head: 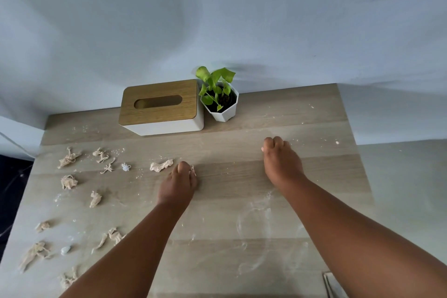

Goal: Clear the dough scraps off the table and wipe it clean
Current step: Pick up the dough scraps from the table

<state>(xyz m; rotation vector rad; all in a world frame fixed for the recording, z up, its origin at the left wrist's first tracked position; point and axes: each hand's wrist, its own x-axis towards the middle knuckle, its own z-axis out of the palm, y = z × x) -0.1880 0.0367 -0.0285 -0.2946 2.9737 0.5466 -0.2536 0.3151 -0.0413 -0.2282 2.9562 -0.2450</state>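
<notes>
**Both hands down on a floured table, scraps still along the left side**

The left hand (180,182) sits near the middle of the pale wood-grain table (314,176), fingers curled tight round a small beige bit of dough (192,170) that peeks out at its right side. The right hand (281,161) lies further toward the right edge and a little nearer the far edge — its fingers are curled under against the surface, and whether they hold anything cannot be told.

Torn beige dough scraps (69,182) are scattered down the left side of the table, from about the middle row toward the near left corner; one longer beige scrap (160,166) lies just left of the left hand, apart from it. Two small whitish lumps (125,167) sit among them. White flour smears (256,225) swirl across the near right part of the surface, and fine crumbs dot the far right.

At the far edge stands a white tissue box with a wooden lid (160,106), and just beside it on the right a small green plant in a white faceted pot (219,95).
</notes>
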